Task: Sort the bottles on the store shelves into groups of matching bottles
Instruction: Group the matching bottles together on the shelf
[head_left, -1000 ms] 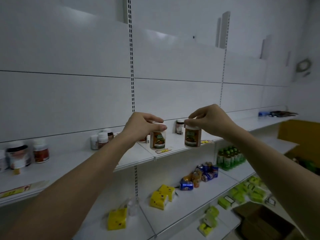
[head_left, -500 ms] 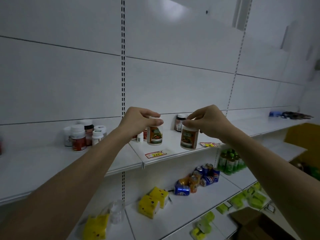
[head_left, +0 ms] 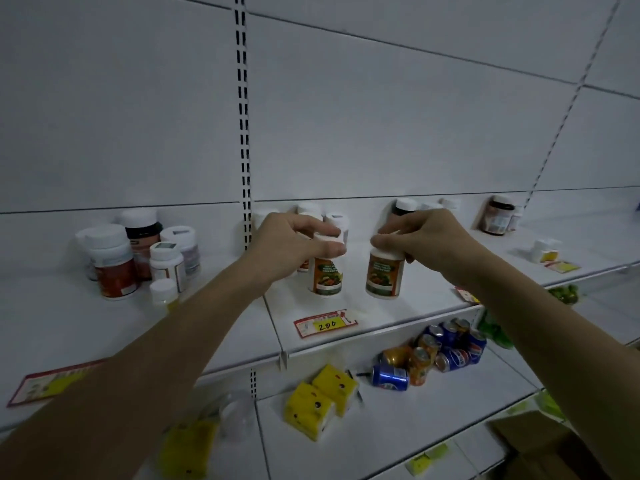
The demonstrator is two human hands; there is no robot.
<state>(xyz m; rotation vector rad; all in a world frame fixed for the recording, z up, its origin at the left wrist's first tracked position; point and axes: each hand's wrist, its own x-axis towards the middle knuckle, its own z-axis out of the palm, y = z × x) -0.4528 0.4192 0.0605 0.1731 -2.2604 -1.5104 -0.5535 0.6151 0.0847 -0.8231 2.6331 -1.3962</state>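
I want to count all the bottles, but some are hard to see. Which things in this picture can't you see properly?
Head view, the only one:
- Caps of the two matching bottles: covered by the left hand and right hand.
- Back-row bottles: hidden behind both hands, so no count.
- Label wording on the bottles: too small and dim.
- Cardboard box: cut off by the bottom edge.
- Yellow packet: blurred.

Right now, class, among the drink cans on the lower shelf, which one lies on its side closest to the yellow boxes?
The blue can, lying on its side at the left end of the cluster, next to the yellow boxes. The cans behind it are further right.
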